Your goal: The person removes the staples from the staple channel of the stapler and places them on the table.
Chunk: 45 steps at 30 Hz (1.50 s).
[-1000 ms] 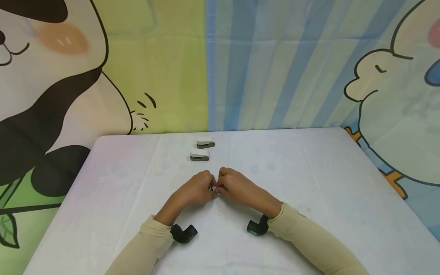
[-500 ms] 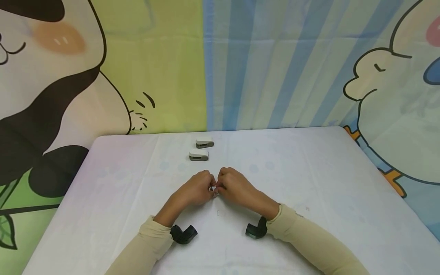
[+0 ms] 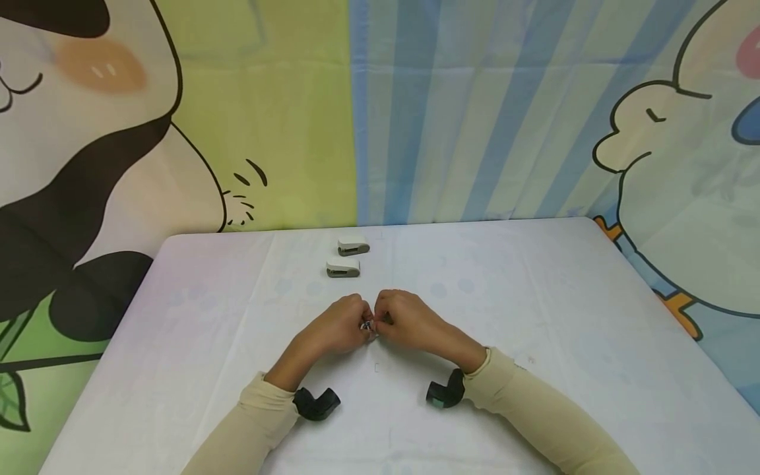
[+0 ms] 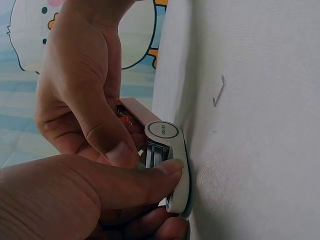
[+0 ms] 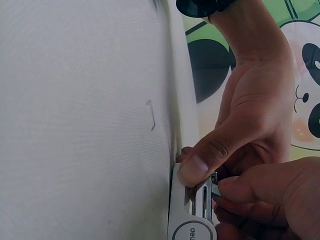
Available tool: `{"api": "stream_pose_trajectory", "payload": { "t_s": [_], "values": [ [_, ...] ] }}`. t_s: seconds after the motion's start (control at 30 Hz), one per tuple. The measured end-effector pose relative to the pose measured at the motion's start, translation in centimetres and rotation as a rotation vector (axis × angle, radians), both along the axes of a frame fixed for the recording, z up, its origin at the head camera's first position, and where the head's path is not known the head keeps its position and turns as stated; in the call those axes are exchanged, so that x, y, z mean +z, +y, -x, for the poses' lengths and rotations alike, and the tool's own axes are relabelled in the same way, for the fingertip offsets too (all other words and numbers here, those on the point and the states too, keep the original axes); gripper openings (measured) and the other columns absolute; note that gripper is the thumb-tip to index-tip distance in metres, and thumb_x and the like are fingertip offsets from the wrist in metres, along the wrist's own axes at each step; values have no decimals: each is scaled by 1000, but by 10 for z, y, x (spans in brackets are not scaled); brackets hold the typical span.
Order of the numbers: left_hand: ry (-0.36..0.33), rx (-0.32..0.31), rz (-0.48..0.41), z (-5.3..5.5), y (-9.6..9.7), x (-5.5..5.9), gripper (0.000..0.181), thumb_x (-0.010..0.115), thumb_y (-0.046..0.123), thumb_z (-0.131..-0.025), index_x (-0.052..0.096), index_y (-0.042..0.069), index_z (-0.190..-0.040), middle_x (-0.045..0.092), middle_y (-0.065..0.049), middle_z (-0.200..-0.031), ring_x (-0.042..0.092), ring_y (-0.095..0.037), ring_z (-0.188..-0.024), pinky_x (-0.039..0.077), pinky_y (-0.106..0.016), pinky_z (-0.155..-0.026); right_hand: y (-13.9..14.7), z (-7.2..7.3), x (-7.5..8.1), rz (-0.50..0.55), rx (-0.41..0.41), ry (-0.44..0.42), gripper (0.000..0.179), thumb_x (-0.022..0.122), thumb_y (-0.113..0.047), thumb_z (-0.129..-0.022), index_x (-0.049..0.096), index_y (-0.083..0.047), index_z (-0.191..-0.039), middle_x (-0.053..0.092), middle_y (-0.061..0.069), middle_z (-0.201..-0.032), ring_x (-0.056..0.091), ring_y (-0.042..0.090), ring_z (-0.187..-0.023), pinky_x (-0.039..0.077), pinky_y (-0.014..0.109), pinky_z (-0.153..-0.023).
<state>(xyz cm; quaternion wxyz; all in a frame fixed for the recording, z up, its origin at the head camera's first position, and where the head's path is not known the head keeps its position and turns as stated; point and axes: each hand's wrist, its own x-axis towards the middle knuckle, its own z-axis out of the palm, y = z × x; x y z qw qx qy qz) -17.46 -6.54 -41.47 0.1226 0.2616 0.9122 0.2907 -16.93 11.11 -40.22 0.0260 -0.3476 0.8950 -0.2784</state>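
Observation:
Both hands meet over the middle of the table in the head view. My left hand (image 3: pixel 343 324) grips a small white stapler (image 4: pixel 181 192) with its top swung up, thumb pressed along the side. A pinkish top part (image 4: pixel 140 111) sticks out beyond the round hinge cap. The metal staple channel (image 5: pixel 204 200) shows between the opened halves. My right hand (image 3: pixel 410 320) has thumb and fingertips brought together at the channel, pinching a small grey metal piece (image 5: pixel 215 189) there. Fingers hide much of that piece.
Two white-and-grey staplers (image 3: pixel 353 246) lie farther back on the white-covered table (image 3: pixel 534 297). One loose staple (image 4: pixel 219 91) lies on the cloth near the hands. Black wrist cameras (image 3: pixel 317 404) hang at both wrists. A cartoon curtain (image 3: pixel 451 119) stands behind the table.
My right hand's fingers have shifted slightly at the stapler, and more of its metal shows between the hands. My left hand keeps its grip in about the same place.

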Motion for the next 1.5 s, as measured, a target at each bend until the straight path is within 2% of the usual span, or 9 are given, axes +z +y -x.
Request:
{"api": "stream_pose_trajectory", "payload": {
  "t_s": [0.13, 0.33, 0.57, 1.03, 1.5],
  "values": [
    [-23, 10, -8, 0, -1, 1, 14, 77, 7, -80, 64, 6, -78, 51, -3, -76, 47, -16, -70, 39, -31, -62, 0, 0, 0, 16, 15, 21, 21, 71, 1, -81, 61, -13, -68, 52, -7, -75, 46, 10, -69, 40, 25, -62],
    [-47, 23, -12, -1, -2, 2, 13, 77, 7, -81, 64, 6, -80, 52, -4, -78, 48, -16, -71, 39, -31, -61, 0, -1, 2, 9, 19, 46, 25, 72, 0, -81, 59, -14, -64, 53, -5, -78, 46, 11, -72, 39, 25, -62],
    [-75, 23, -24, 0, -4, 1, 13, 77, 6, -81, 64, 5, -82, 54, -3, -78, 49, -16, -70, 40, -31, -61, 1, -1, 4, -78, 13, 173, 25, 75, -8, -80, 59, -19, -64, 55, -10, -75, 51, 8, -71, 29, 37, -72],
    [-87, 18, -10, 2, -3, -1, 13, 76, 6, -81, 64, 4, -84, 53, -2, -80, 50, -16, -72, 42, -32, -62, 6, 3, 6, -100, 28, 155, 24, 75, -8, -82, 60, -20, -67, 56, -10, -78, 48, 10, -72, 30, 40, -76],
    [-108, 18, 15, 3, -3, 2, 12, 76, 9, -83, 66, 5, -88, 54, -2, -82, 50, -17, -74, 41, -31, -63, 12, 5, 11, -159, 61, 194, 19, 73, -7, -82, 63, -19, -70, 60, -8, -81, 45, 14, -78, 29, 41, -77]
  ]
}}
